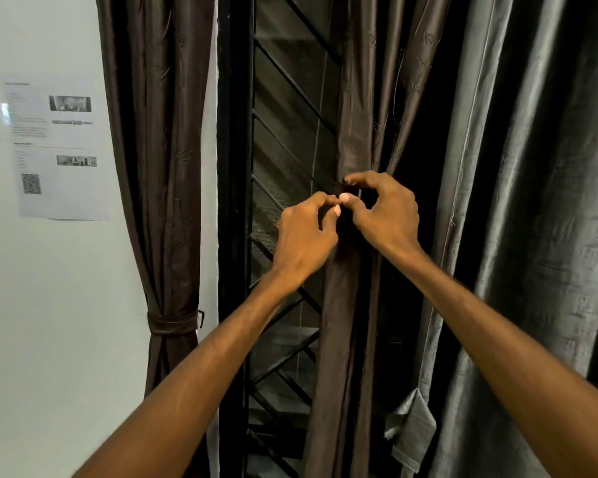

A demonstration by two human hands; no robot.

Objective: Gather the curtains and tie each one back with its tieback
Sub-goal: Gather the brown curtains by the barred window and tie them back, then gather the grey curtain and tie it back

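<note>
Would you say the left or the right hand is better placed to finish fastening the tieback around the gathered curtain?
Probably the right hand: its fingers already curl round the tieback on the gathered curtain. The left hand only pinches at the band's end beside it.

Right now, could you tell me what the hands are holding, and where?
Both hands, left and right, pinch the ends of the dark tieback at the front of the gathered brown curtain.

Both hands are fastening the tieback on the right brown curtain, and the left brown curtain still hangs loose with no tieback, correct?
Not quite. In the head view the left brown curtain is already cinched by its tieback. Both the left hand and right hand are indeed at the right brown curtain.
</note>
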